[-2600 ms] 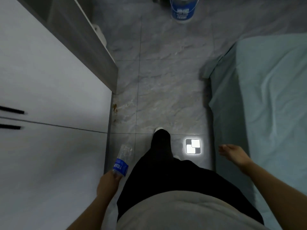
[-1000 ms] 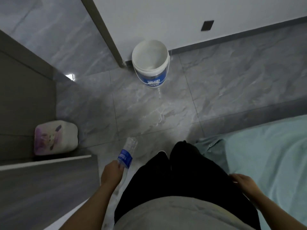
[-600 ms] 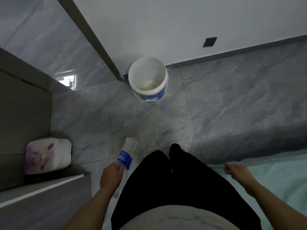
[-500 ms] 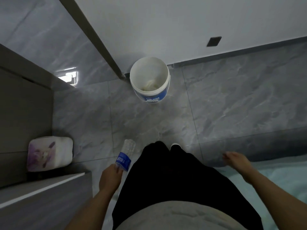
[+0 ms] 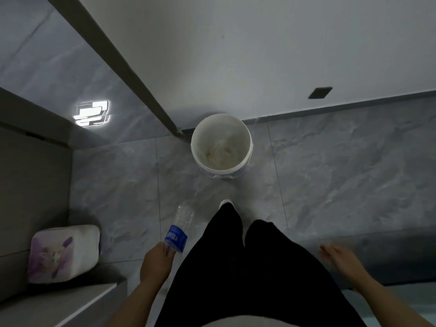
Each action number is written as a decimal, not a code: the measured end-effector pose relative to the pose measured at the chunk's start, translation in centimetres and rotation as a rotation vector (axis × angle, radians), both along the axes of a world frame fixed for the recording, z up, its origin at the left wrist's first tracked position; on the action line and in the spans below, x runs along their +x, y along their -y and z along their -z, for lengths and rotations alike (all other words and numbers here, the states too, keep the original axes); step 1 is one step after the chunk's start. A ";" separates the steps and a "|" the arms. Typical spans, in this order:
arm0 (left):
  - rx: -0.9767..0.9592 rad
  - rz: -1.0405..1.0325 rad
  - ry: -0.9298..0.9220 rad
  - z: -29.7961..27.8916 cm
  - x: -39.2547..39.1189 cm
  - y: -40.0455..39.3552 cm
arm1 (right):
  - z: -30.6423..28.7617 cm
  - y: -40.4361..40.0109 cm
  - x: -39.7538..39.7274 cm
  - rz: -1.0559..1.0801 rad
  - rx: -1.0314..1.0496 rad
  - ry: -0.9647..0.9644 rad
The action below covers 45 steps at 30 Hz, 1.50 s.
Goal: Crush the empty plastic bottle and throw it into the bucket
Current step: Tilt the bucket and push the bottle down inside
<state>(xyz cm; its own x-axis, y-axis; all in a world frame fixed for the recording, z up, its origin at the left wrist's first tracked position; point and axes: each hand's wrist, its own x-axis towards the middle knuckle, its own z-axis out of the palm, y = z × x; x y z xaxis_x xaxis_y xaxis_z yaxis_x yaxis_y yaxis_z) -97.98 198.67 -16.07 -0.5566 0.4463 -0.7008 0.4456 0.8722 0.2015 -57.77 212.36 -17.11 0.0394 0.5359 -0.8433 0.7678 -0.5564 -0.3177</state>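
My left hand (image 5: 156,263) grips the base of a clear plastic bottle (image 5: 180,226) with a blue label; its neck points forward and away from me, low at my left side. The white bucket (image 5: 245,142) with a blue band stands on the grey tiled floor against the wall, straight ahead of my feet, with some pale scraps at its bottom. My right hand (image 5: 342,258) hangs at my right side with fingers spread and nothing in it.
A grey cabinet (image 5: 33,185) fills the left, with a white and purple flowered pack (image 5: 62,252) on its ledge. A dark door frame (image 5: 122,67) slants down to the bucket. White wall lies ahead; the light blue bed edge shows at bottom right.
I have walked toward the bucket, which now lies closer and lower in view. The bottle stays in my left hand, and my right hand swings at my side.
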 end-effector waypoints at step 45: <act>-0.005 0.087 0.239 53.7 -5.2 -40.6 | 40.0 -33.1 -24.2 -0.122 0.480 -0.304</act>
<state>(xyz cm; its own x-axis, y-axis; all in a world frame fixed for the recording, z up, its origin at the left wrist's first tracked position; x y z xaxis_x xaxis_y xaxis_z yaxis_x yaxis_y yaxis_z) -103.15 239.30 -69.82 -0.3342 0.4817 -0.8101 0.4591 0.8338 0.3065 -81.94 245.46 -57.11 -0.2522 0.8468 -0.4683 0.6519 -0.2089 -0.7289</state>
